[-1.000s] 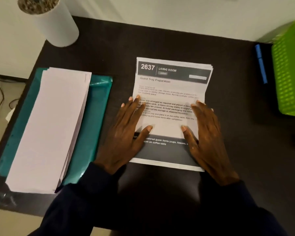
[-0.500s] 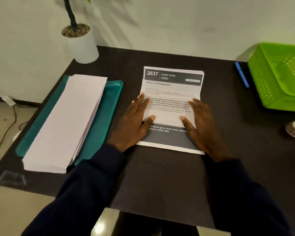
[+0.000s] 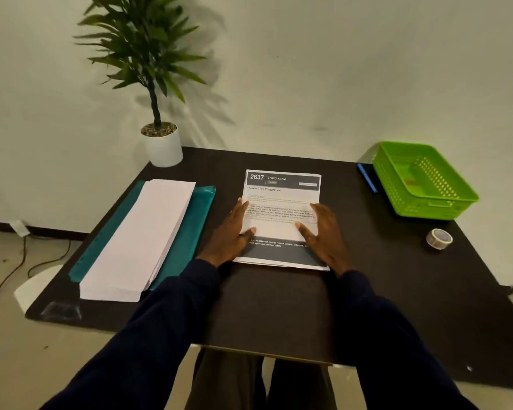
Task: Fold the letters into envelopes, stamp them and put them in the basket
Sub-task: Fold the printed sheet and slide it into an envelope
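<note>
A stack of printed letters [image 3: 282, 196], headed "2637 Living Room", lies flat in the middle of the dark table [image 3: 397, 276]. My left hand [image 3: 231, 235] rests palm down on the stack's left edge, fingers spread. My right hand [image 3: 326, 232] lies flat on its right side, thumb pointing inward. Neither hand grips anything. A pile of white envelopes [image 3: 142, 238] sits at the left on a teal plastic sleeve [image 3: 196, 220]. The green perforated basket [image 3: 421, 179] stands at the far right corner.
A potted plant in a white pot [image 3: 163, 143] stands at the far left corner. A blue pen [image 3: 367, 177] lies beside the basket. A roll of clear tape [image 3: 439, 238] sits near the right edge. Cables run over the floor at left.
The camera has tilted up and pulled back, bringing the plant, wall, basket and tape roll into view. Both hands stay flat on the letters in nearly the same place.
</note>
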